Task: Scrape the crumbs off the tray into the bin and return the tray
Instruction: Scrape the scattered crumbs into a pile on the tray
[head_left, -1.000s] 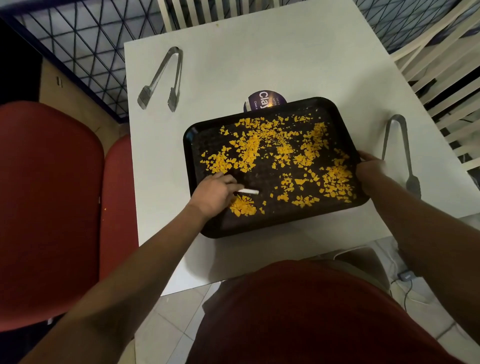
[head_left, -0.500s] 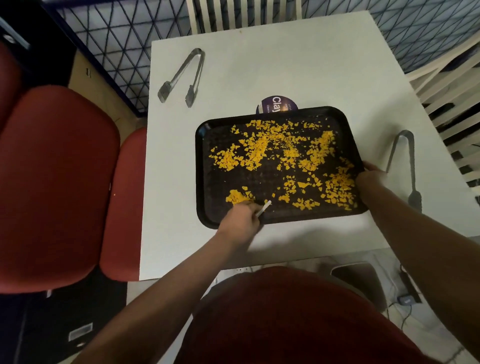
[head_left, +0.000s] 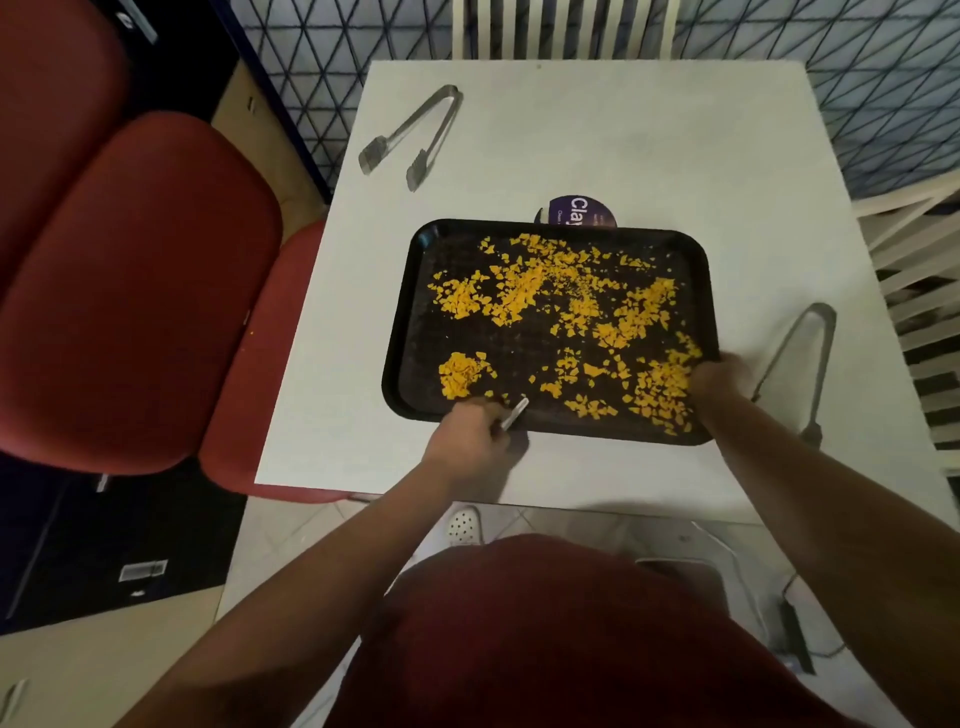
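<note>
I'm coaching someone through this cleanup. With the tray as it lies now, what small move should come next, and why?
Probably sweep the white scraper in the left hand rightward along the near edge of the tray. Only one small heap is gathered at the near left; most crumbs lie scattered, and the right hand already grips the tray's right edge.

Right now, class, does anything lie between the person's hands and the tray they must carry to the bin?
Nothing does. The right hand already grips the tray at its right edge, and the left hand, holding a small white scraper, is at its near edge. No bin is clearly visible, so that path cannot be judged.
</note>
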